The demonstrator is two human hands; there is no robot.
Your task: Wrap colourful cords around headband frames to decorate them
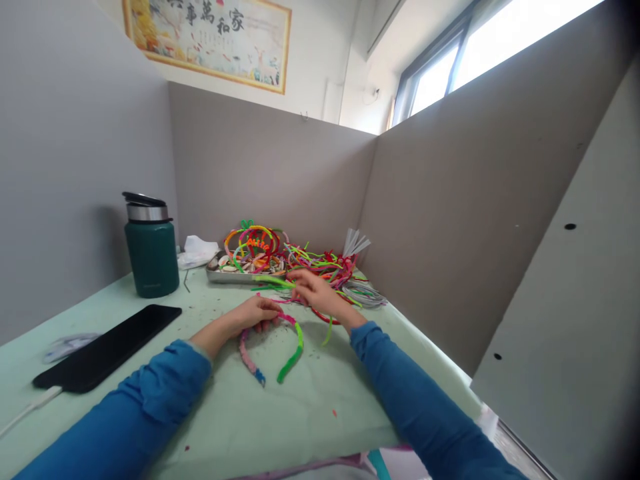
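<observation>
My left hand point(263, 315) is closed on the top of a headband point(299, 340) wrapped in fuzzy pipe cleaners of pink, lime, green, mauve and blue. Its two ends point toward me, just above the table. A loose pink pipe cleaner end sticks up by these fingers. Farther forward and to the right, my right hand point(317, 293) pinches a lime-green pipe cleaner point(274, 282) at the near edge of a tangled pile of colourful pipe cleaners point(325, 263). Part of the pile is hidden behind that hand.
A metal tray point(235, 277) holds small pieces and several finished-looking headbands point(260, 240). On the left stand a green bottle point(153, 257) and a black phone point(107, 350) with a cable. Grey wires point(367, 293) lie at right; grey partitions point(270, 160) enclose the table.
</observation>
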